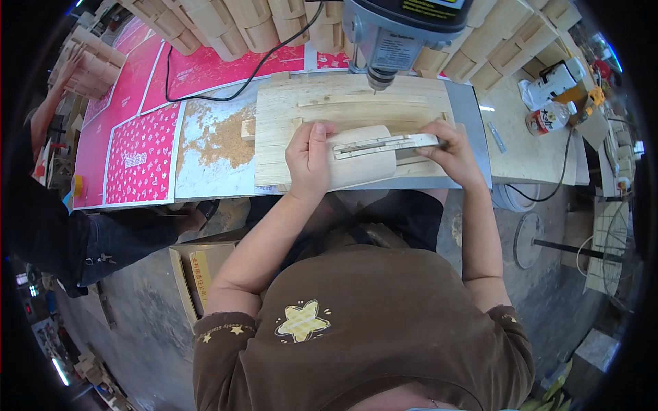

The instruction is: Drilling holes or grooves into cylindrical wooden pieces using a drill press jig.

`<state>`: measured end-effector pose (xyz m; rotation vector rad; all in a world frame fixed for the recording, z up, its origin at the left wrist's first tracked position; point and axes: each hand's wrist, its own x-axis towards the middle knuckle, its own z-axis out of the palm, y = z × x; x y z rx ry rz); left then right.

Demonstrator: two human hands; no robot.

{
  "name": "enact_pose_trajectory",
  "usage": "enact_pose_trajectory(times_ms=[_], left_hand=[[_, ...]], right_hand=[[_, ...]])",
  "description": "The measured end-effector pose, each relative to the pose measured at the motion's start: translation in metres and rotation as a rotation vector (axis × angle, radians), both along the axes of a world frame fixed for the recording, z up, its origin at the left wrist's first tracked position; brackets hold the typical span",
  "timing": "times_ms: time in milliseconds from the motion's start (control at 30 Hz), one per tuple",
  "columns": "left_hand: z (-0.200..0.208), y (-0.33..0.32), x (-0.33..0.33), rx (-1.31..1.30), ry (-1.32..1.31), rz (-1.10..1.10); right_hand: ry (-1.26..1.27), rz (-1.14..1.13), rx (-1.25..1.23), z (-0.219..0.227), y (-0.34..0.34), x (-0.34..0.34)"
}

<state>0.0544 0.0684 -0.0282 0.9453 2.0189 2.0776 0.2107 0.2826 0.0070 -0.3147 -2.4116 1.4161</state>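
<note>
A pale wooden block with a rounded top (pixel 367 168) lies over a wooden board (pixel 277 147) at the table's front edge. My left hand (pixel 310 156) grips its left end, thumb on top. Across the block runs a slim, pale strip with a long slot (pixel 384 145), its right end pinched in my right hand (pixel 449 149). Whether the strip sits in a groove of the block or only rests on it, I cannot tell. Beyond the hands, the chuck of a drill press (pixel 380 74) points down over the board.
Stacked rounded wooden blocks (pixel 257 31) line the back. A black cable (pixel 226 98) crosses the pink sheet (pixel 205 72); sawdust (pixel 223 137) lies to the left. At right stand a bottle (pixel 550 118) and a blue pen-like item (pixel 496 137). Another person (pixel 58 198) is at far left.
</note>
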Motion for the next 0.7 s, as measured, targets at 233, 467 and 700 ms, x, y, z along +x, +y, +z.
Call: enact_pose_trajectory(times_ms=[233,467,700], left_hand=[[-0.008,-0.007,0.013,0.097,-0.205,-0.040],[-0.017,0.011,-0.005,-0.271,0.283,-0.032],[-0.028,0.001,-0.032,-0.459,0.585,0.108]], right_hand=[[-0.003,-0.156,0.181,-0.009,0.014,0.018],[0.090,-0.259,0.191,-0.008,0.030,-0.025],[0.111,-0.216,0.136,-0.012,0.017,-0.043]])
